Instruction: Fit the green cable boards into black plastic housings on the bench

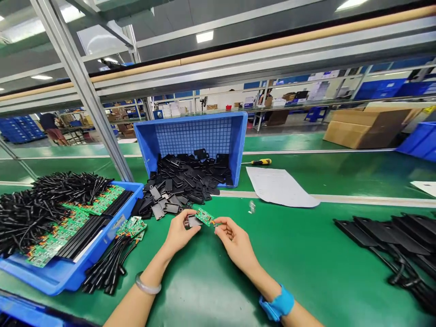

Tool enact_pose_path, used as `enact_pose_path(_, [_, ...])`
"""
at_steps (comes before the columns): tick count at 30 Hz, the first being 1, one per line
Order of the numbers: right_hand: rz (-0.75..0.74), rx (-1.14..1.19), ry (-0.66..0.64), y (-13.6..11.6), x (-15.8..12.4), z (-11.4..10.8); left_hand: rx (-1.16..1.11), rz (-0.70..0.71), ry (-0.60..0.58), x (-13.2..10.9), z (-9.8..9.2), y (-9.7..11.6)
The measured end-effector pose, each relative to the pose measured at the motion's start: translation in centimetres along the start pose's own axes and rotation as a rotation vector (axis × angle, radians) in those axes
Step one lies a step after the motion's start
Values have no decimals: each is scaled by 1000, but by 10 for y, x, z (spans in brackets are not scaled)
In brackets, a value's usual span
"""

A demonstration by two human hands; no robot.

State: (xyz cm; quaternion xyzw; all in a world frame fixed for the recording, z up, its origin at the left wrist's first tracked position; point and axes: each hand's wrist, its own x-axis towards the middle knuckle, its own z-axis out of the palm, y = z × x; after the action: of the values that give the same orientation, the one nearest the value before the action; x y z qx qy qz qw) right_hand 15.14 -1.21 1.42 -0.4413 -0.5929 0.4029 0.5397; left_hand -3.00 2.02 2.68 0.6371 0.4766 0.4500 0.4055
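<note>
Above the green table, my left hand [181,231] grips a small black plastic case [194,221] between thumb and fingers. A green circuit board [204,217] sits tilted just over that case, partly covering it. My right hand [235,240] pinches the board's right end, where short coloured wires [213,223] come off. Whether the board touches the case, I cannot tell. Just beyond my hands, many loose black cases [185,177] spill out of a blue crate [240,150] lying on its side.
To the left, a blue tray [68,277] holds circuit boards with black cables; a smaller bundle of cables [109,268] lies beside it. Black cases with cables [398,240] lie at right. A paper sheet [281,186], a screwdriver [261,161] and a small clear bag [251,207] lie behind.
</note>
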Motion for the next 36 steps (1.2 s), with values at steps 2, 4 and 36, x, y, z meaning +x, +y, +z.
enact_pose_path(2, [17, -13, -40, 1, -1, 0, -224, -85, -44, 0, -2, -2])
enact_pose_path(4, [35, -20, -68, 0, -1, 1, -418, -155, -86, -1, -2, -1])
enact_pose_path(36, [296, -35, -302, 16, -5, 12, -579, -233, 70, -12, 27, 3])
